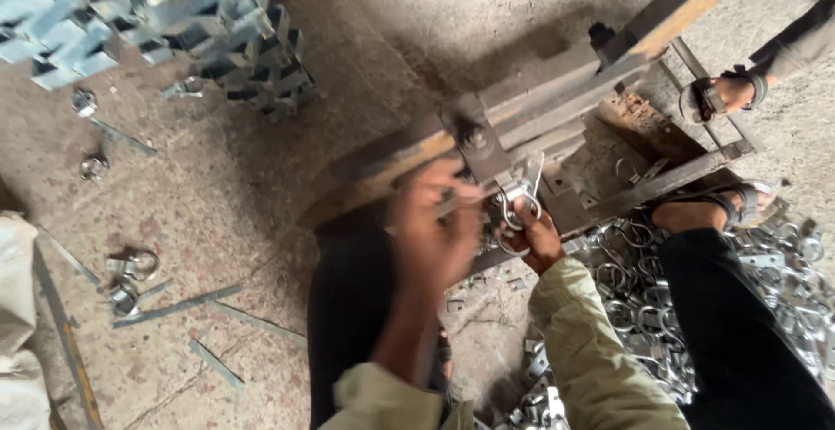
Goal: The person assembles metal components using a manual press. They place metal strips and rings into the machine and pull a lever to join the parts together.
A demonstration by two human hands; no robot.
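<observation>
My right hand [537, 237] grips a shiny metal ring clamp [517, 206] and holds it against a rusty steel jig [557, 126] on the floor. My left hand [433, 226] is blurred in motion just left of the clamp, by the jig's bolted plate [474, 139]; whether it holds anything is unclear. Both sleeves are olive green. My dark-trousered legs straddle the jig, and my right sandalled foot [709, 213] rests by its frame.
A heap of finished metal rings [661, 308] lies under my right leg. Stacked galvanised brackets [174, 21] sit at top left. Loose clamps [130, 269] and flat strips [178, 306] litter the concrete. Another person's sandalled foot [722, 95] stands at top right. A white sack [17, 326] is at left.
</observation>
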